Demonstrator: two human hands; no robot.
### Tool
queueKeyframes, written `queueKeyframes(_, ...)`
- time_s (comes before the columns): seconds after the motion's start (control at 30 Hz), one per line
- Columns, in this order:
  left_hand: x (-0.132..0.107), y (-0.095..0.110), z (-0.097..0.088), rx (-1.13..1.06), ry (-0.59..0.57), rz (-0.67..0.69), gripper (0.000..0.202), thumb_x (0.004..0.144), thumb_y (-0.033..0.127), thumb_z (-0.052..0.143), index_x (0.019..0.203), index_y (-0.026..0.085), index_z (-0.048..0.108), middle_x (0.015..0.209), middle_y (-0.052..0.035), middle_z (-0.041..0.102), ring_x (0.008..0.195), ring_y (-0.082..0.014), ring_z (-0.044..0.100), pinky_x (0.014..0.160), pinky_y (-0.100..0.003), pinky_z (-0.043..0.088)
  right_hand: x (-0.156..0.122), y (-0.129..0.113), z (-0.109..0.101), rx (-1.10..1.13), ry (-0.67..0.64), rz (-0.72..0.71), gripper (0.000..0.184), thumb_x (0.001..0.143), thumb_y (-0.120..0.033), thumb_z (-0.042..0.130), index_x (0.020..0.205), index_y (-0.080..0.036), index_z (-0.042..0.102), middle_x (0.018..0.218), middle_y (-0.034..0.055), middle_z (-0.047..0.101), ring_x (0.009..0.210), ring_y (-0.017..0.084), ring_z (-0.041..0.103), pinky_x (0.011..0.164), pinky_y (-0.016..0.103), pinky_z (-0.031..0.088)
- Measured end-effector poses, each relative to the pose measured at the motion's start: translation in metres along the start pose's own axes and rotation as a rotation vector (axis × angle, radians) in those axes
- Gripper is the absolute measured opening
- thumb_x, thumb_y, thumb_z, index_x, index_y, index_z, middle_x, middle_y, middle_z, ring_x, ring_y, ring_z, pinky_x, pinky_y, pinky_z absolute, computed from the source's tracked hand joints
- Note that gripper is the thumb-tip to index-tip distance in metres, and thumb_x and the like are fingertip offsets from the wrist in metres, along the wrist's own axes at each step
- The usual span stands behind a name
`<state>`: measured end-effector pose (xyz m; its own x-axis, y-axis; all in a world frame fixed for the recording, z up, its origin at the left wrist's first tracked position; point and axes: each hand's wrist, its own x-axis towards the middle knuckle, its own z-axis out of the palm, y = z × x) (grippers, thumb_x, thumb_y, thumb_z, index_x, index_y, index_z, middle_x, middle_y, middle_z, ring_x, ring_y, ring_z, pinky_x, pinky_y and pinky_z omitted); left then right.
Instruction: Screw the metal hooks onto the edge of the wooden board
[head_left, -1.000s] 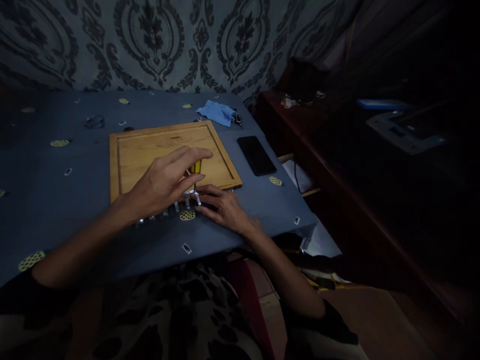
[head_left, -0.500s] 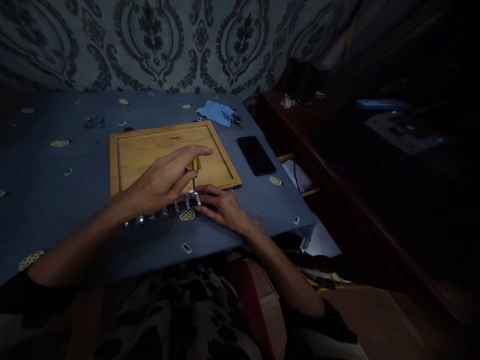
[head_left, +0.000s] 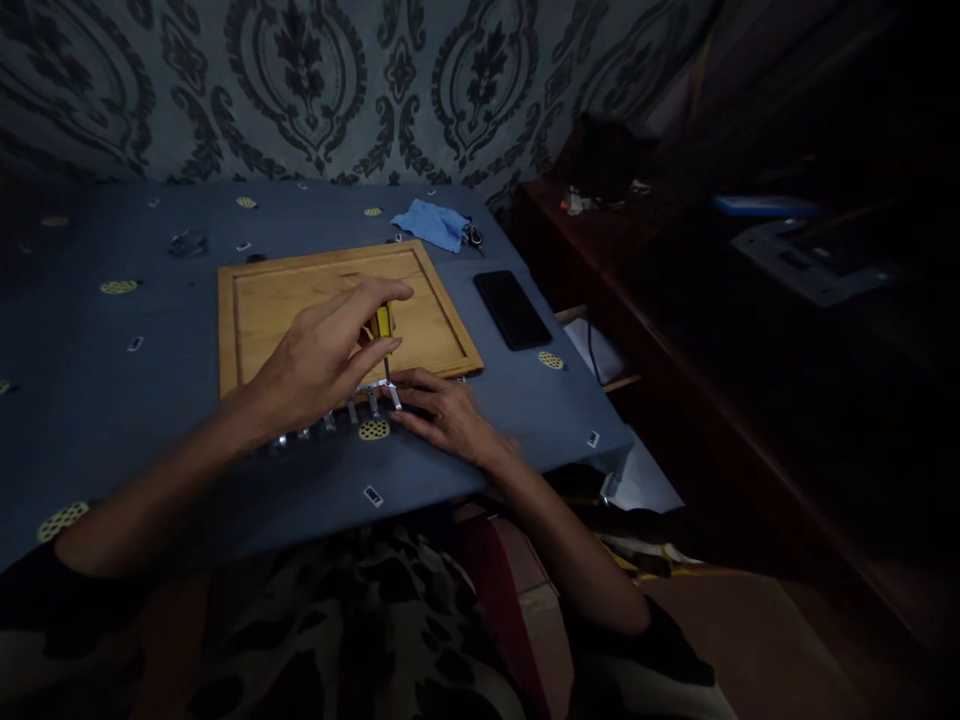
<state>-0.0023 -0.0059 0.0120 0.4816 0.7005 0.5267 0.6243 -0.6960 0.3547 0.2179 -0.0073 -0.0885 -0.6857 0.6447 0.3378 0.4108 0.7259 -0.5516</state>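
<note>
My left hand [head_left: 319, 345] is closed around the yellow-and-black handle of a screwdriver [head_left: 383, 322], its index finger stretched over the top. The screwdriver stands almost upright, its thin shaft reaching down to the right end of a metal hook rack [head_left: 374, 402]. That rack lies along the near edge of a framed wooden board [head_left: 300, 285], with several hooks pointing toward me. My right hand [head_left: 454, 420] rests at the rack's right end, fingers and thumb on either side of the last hook, gripping it. My left hand and forearm hide the rack's left part; the screwdriver's tip is too small to make out.
A black phone [head_left: 512, 310] lies right of the board. Behind it are a blue cloth [head_left: 431, 224] and a small dark metal item [head_left: 473, 236]. A clear round object [head_left: 188, 243] sits at the back left. Dark red furniture [head_left: 645, 300] stands beyond the table's right edge.
My left hand has shifted slightly left and turned on the screwdriver, whose handle now tilts a little left and shows more. My right hand, the rack and the board stay in place.
</note>
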Motion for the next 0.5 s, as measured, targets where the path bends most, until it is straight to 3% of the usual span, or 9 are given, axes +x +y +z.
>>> queueKeyframes(0.5, -0.0015, 0.0006, 0.0048, 0.016, 0.011, -0.004, 0.036, 0.1, 0.025, 0.056, 0.135, 0.016, 0.056, 0.127, -0.0113, 0.07, 0.089, -0.0165, 0.073, 0.085, -0.03, 0.058, -0.0005, 0.0004, -0.0001, -0.014, -0.004, 0.012, 0.031, 0.105, -0.039, 0.055, 0.12, -0.019, 0.074, 0.134, 0.0116, 0.067, 0.118, 0.024, 0.07, 0.097, 0.037, 0.059)
